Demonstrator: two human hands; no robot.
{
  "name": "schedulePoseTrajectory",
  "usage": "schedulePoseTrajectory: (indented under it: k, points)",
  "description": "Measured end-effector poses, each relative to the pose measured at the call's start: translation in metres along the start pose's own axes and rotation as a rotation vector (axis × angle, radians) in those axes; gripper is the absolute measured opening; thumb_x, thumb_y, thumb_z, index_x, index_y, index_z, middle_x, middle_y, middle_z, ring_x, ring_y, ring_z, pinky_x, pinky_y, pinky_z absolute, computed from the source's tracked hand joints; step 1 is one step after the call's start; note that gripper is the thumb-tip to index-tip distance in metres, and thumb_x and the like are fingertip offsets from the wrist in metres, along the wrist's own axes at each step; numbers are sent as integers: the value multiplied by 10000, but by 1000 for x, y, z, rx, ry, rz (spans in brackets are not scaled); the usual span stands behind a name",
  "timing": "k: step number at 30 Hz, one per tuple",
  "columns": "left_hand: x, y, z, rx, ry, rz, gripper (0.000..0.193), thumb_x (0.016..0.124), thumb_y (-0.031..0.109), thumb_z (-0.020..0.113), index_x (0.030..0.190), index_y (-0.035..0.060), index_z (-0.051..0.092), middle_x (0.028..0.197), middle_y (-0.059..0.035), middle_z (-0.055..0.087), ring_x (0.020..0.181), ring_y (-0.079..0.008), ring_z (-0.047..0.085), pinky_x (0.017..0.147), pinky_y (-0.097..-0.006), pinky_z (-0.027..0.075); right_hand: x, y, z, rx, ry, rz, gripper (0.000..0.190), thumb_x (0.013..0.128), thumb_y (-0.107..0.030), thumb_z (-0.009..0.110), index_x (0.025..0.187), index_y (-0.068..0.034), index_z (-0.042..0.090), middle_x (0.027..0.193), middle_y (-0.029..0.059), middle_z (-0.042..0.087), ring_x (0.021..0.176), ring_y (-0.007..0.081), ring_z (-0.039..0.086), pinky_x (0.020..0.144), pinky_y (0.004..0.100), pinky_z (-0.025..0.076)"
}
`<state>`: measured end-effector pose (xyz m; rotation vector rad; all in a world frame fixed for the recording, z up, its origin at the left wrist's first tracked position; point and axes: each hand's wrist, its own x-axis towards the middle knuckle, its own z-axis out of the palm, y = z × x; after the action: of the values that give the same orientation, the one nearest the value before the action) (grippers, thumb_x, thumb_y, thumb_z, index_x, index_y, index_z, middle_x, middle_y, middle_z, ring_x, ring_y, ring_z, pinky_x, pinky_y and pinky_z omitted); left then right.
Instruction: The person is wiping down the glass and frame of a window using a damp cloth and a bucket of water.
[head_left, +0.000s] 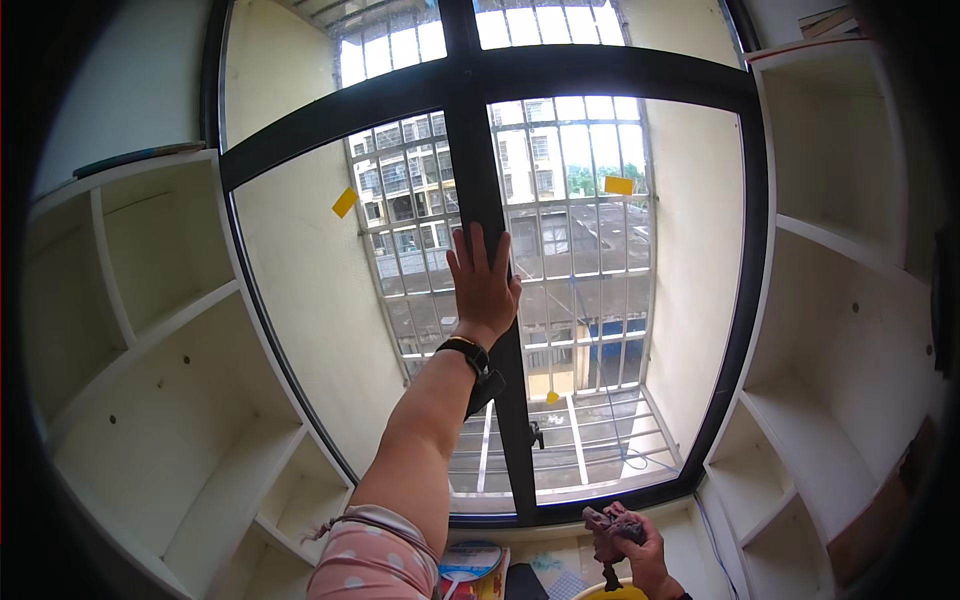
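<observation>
With its fingers spread, my left hand (484, 289) rests flat against the dark centre mullion of the window (480, 172). It holds nothing, and a black band circles the wrist. Low at the right, my right hand (646, 555) grips a crumpled dark reddish cloth (611, 529) above a yellow container (611, 592), of which only the rim shows. Yellow stickers (619, 185) are on the glass panes. A black window latch (536, 435) sits low beside the mullion.
White shelving units (180, 330) (832, 255) flank the window on both sides. On the sill below lie a round hand fan (470, 560), papers and a dark flat item (526, 583). Metal security bars (574, 277) stand outside the glass. A cable (716, 536) runs down at the lower right.
</observation>
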<state>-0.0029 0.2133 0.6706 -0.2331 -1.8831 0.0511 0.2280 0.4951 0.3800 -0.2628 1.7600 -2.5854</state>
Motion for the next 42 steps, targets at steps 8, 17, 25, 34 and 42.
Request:
schedulePoseTrajectory:
  k: [8, 17, 25, 34, 42]
  points:
    - [-1, -6, 25, 1, 59, -11, 649, 772, 220, 612, 1382, 132, 410, 1494, -243, 181, 1368, -508, 142, 1073, -644, 164, 133, -88, 45, -383, 62, -474, 507, 810, -50, 701, 1261, -5, 472, 1086, 88, 595, 957, 147, 592, 827, 273, 497]
    - [-7, -1, 20, -73, 78, 20, 646, 754, 198, 628, 1361, 107, 426, 1476, -280, 193, 1358, -535, 137, 1064, -657, 151, 260, -205, 85, -607, 178, -1119, 475, 839, -51, 669, 1264, -19, 459, 1007, 91, 581, 694, 104, 583, 573, 230, 477]
    - [-6, -14, 23, -3, 125, 60, 656, 765, 220, 615, 1386, 133, 422, 1491, -266, 179, 1365, -525, 138, 1071, -644, 158, 324, -328, 145, -598, 287, -1234, 450, 827, -190, 706, 1225, -90, 522, 986, 123, 597, 738, 199, 633, 638, 324, 511]
    - [-6, -8, 32, -38, 139, 43, 668, 766, 219, 633, 1393, 151, 410, 1494, -262, 168, 1366, -524, 130, 1063, -649, 170, 391, -347, 172, -1176, 500, -1723, 451, 883, -308, 638, 1264, -107, 502, 1092, 127, 657, 971, 330, 637, 849, 428, 518]
    - [-7, -9, 26, -59, 142, 61, 683, 731, 103, 588, 1389, 159, 414, 1498, -255, 158, 1370, -521, 121, 1071, -648, 146, 334, -155, 139, -1421, 214, -1385, 472, 826, -189, 648, 1280, -228, 527, 1444, 60, 403, 1346, 361, 320, 1062, 571, 250]
